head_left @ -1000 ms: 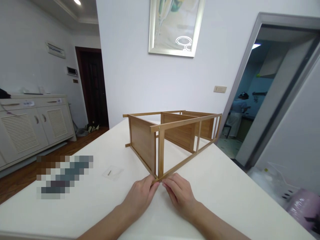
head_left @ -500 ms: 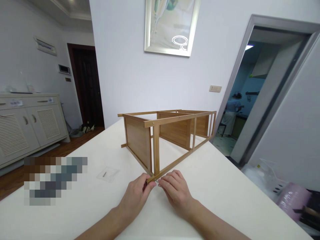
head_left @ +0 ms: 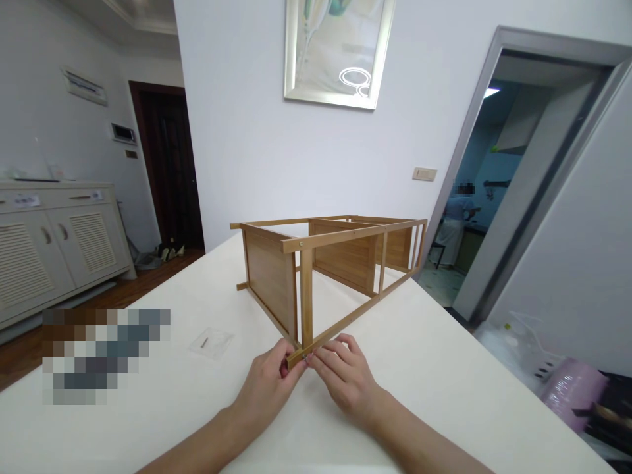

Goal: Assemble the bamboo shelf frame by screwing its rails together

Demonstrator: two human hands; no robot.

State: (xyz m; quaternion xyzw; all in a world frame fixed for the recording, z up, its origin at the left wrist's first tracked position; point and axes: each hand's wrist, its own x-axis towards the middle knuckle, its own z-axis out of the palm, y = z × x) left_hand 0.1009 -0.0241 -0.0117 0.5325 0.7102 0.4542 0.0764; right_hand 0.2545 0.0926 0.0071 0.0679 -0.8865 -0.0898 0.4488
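A wooden shelf rack (head_left: 340, 253) lies on its side on the white table (head_left: 158, 428), its near lower corner toward me. My left hand (head_left: 269, 382) is closed around the end of the lower rail, thumb and fingers on either side. Just right of it, my right hand (head_left: 345, 375) pinches a small metal screw (head_left: 305, 357) at the rail's face, in line with the crossbar. Its fingertips cover most of the screw, so I cannot tell how deep it sits. A similar bolt head (head_left: 301, 243) shows in the upper rail.
Left of the rack lies a clear plastic bag (head_left: 212, 343) with a small screw-like piece in it. A blurred-out patch covers the table's left side. Pink wrapped material (head_left: 575, 395) sits beyond the right edge. A person (head_left: 454, 220) stands through the doorway.
My right fingertips have moved slightly left, nearer the rail, and less of the screw shows. My left hand keeps its grip. The whole view has shifted a little.
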